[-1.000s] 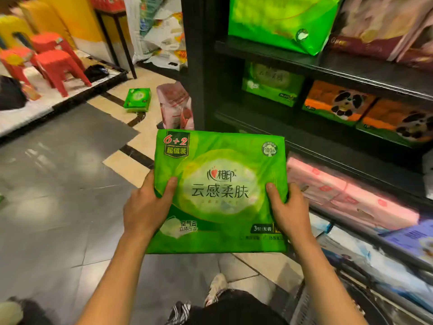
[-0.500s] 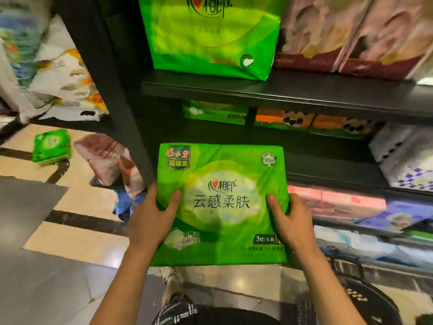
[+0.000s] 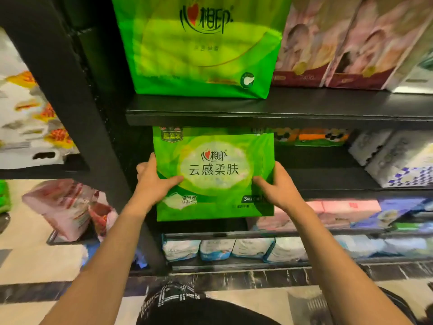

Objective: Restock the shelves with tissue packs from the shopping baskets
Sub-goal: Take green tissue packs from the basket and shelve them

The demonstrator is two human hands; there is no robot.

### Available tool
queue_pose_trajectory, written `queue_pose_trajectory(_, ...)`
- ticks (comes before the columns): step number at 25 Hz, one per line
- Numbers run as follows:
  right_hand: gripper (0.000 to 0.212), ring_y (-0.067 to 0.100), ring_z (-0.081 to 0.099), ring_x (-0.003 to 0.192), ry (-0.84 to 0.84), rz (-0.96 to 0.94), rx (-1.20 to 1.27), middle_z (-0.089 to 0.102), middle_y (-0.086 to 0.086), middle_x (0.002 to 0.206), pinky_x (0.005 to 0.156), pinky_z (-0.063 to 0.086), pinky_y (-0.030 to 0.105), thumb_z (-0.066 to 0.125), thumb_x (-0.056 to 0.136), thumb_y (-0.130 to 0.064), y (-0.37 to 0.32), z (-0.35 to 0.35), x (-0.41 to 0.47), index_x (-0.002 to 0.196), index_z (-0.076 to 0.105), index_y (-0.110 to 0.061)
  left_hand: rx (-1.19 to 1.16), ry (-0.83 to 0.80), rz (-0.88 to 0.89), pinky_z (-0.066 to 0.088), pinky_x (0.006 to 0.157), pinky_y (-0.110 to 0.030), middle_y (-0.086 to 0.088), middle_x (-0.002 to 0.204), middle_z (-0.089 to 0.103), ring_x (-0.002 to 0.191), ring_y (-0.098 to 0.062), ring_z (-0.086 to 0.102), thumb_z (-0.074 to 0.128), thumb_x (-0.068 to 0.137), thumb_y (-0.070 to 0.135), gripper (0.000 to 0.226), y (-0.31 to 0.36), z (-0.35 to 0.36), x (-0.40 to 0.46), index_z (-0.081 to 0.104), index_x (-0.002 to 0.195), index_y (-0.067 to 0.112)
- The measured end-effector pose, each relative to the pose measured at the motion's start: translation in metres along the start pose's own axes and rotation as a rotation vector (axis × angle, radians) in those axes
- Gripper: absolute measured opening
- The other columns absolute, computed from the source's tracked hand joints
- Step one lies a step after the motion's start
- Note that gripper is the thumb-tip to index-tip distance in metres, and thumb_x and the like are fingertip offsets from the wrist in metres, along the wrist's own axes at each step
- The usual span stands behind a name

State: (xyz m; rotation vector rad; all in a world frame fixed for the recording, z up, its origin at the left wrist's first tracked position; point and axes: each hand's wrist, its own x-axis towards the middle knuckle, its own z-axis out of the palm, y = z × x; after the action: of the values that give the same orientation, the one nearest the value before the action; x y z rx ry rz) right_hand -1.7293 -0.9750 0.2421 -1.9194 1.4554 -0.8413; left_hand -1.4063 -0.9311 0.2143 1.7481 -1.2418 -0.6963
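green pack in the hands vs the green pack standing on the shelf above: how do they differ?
The held green pack is gripped at both sides by the left hand and right hand; the upper green pack stands free on the shelf board.
The held green pack looks smaller and carries a white oval with large characters; the upper green pack looks bigger, with a yellow-green panel.
The held green pack's top edge is tucked under that board.
Both show the same heart logo.

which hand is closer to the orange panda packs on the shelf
Right. The right hand grips the green tissue pack just below-left of the orange panda packs; the left hand grips its far edge.
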Motion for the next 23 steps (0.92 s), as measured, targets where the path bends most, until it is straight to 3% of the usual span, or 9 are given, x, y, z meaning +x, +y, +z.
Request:
queue_pose_trajectory(2,0.045,0.014,0.052,0.109,0.082,-0.069,0.004,0.055,0.000,0.118,0.089,0.039,0.024,0.072,0.089,-0.012,-0.001,0.004,0.012,0.130,0.054,-0.007,-0.016,0.069,0.046,0.038,0.106,-0.032,-0.008,0.121,0.037,0.122,-0.031,0.045,0.086,0.071,0.022,0.070,0.001,0.007,0.007,0.049,0.130,0.021)
queue_pose_trajectory(4,0.049,0.015,0.050,0.112,0.133,-0.100,0.011,0.054,0.003,0.122,0.091,0.037,0.023,0.073,0.089,-0.014,0.012,0.015,0.025,0.132,0.051,-0.004,-0.029,0.151,0.080,0.043,0.107,-0.038,-0.007,0.122,0.041,0.118,-0.028,0.052,0.087,0.067,0.027,0.067,-0.007,0.015,0.014,0.051,0.123,0.023)
queue_pose_trajectory(7,0.059,0.024,0.051,0.123,0.169,-0.095,0.024,0.052,0.009,0.131,0.101,0.042,0.033,0.073,0.089,-0.022,0.039,0.039,0.048,0.137,0.043,-0.006,-0.027,0.258,0.149,0.049,0.104,-0.045,-0.005,0.125,0.044,0.116,-0.024,0.055,0.087,0.064,0.034,0.068,-0.024,0.026,0.033,0.053,0.122,0.025)
queue_pose_trajectory(11,0.056,0.035,0.051,0.122,0.246,-0.081,-0.039,0.052,0.015,0.131,0.105,0.041,0.050,0.073,0.089,-0.031,0.063,0.075,0.089,0.132,0.046,-0.007,0.001,0.345,0.145,0.043,0.106,-0.031,-0.002,0.124,0.044,0.116,-0.019,0.050,0.087,0.071,0.030,0.067,-0.040,0.038,0.072,0.055,0.128,0.015)
queue_pose_trajectory(13,0.055,0.042,0.051,0.119,0.260,-0.004,-0.108,0.051,0.022,0.129,0.102,0.042,0.048,0.069,0.092,-0.036,0.071,0.088,0.115,0.128,0.047,-0.001,0.007,0.372,0.138,0.045,0.103,-0.025,0.000,0.125,0.049,0.112,-0.014,0.053,0.087,0.065,0.038,0.071,-0.046,0.044,0.093,0.059,0.124,0.013)
queue_pose_trajectory(16,0.045,0.041,0.054,0.122,0.183,0.090,-0.240,0.058,0.028,0.129,0.099,0.040,0.041,0.056,0.100,-0.029,0.079,0.096,0.156,0.124,0.056,0.009,-0.043,0.423,0.196,0.056,0.095,-0.033,-0.001,0.122,0.062,0.108,-0.013,0.063,0.085,0.051,0.047,0.081,-0.072,0.048,0.149,0.061,0.125,0.024)
queue_pose_trajectory(19,0.055,0.036,0.052,0.128,0.203,0.006,-0.208,0.056,0.023,0.138,0.105,0.037,0.037,0.053,0.099,-0.038,0.082,0.109,0.193,0.136,0.053,0.002,0.014,0.438,0.201,0.051,0.101,-0.034,-0.003,0.127,0.060,0.117,-0.016,0.059,0.084,0.055,0.046,0.084,-0.073,0.048,0.182,0.056,0.130,0.020)
queue_pose_trajectory(23,0.064,0.033,0.045,0.136,0.264,-0.034,-0.225,0.047,0.017,0.150,0.105,0.029,0.031,0.059,0.098,-0.035,0.087,0.136,0.224,0.150,0.035,-0.005,-0.044,0.439,0.221,0.043,0.111,-0.033,-0.002,0.143,0.052,0.133,-0.018,0.049,0.085,0.069,0.023,0.094,-0.060,0.060,0.178,0.033,0.148,0.018)
